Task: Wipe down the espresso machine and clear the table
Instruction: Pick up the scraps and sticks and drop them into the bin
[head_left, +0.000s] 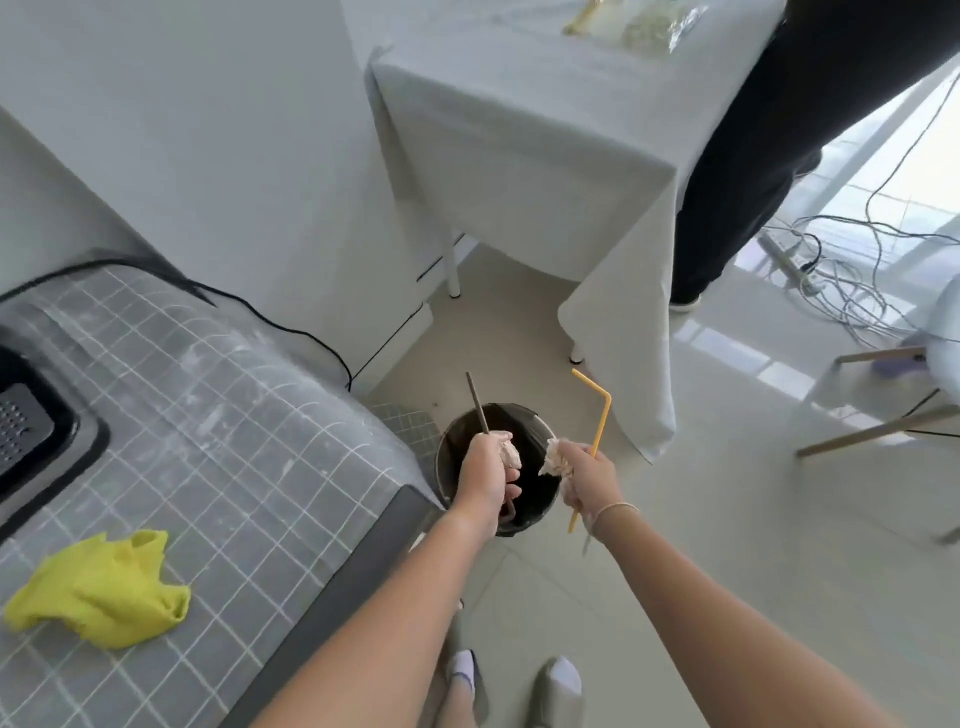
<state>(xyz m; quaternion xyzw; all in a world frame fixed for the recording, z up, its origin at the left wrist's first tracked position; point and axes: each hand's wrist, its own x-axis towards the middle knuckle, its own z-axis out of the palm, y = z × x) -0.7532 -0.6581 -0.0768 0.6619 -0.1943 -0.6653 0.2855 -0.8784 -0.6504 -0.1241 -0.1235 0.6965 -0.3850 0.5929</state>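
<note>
Both hands are hovering over the dark waste bin (498, 467) standing on the floor at the corner of the tiled worktop (208, 415), each carrying rubbish from the table. The left hand (485, 467) is clenching its grip round a crumpled tissue (511, 453) and a dark straw (478, 402) that is sticking up past the bin's rim; the right hand (584, 480) is grasping another wad of tissue (556, 460) together with a yellow bendy straw (597, 415). These things are looking feather-light, the tissue soft and crushable, the straws thin, springy and slick, so a fistful taken at mid-length with the paper bunched against them is probably holding best. A yellow cloth (104, 590) is lying rumpled on the worktop near a dark sink (31, 421). Beyond the bin a table under a white tablecloth (545, 171) is standing, with another person's dark trouser leg (769, 156) beside it and cables (841, 275) trailing across the floor
</note>
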